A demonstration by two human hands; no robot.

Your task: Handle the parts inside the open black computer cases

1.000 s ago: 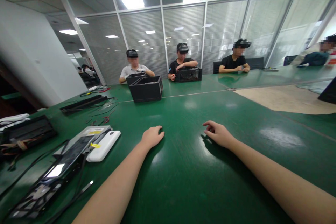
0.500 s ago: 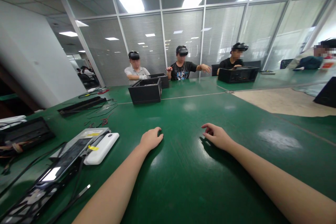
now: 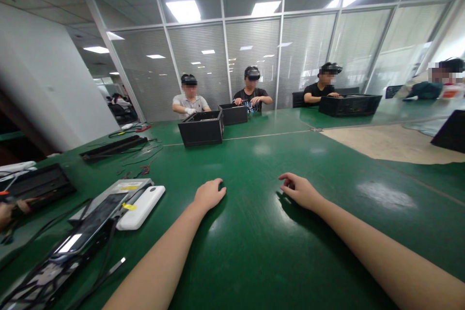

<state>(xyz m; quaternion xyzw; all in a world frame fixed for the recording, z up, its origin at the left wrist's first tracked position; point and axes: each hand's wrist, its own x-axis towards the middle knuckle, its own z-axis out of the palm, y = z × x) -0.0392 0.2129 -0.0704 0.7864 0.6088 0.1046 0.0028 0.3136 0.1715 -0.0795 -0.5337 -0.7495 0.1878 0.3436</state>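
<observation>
My left hand point(image 3: 209, 194) rests on the green table point(image 3: 250, 242) with its thumb held away from the loosely bent fingers. Nothing is in it. Across a strip of bare tabletop, my right hand point(image 3: 298, 190) is also bare, its fingers loosely curled and apart, close to the surface. Nearest to my left hand is a white, rounded-corner block like a power bank point(image 3: 143, 210) with a yellow tag. Beside it lies a dark phone-like device with a glossy screen point(image 3: 90, 223), on or against a grey metal box point(image 3: 125, 185).
A cable with a metal plug point(image 3: 116, 265) lies left of my forearm. Thin wires point(image 3: 145, 169) and a long black part point(image 3: 114, 147) are farther left. Black computer cases point(image 3: 201, 131) stand before co-workers opposite. A co-worker's hand point(image 3: 6, 214) shows at the left edge. Brown sheeting point(image 3: 363, 143) covers the right.
My hands stay in place. Opposite, the middle person has drawn the outstretched arm in, and the right-hand person's case has shifted right. A co-worker's hand has appeared at the left edge.
</observation>
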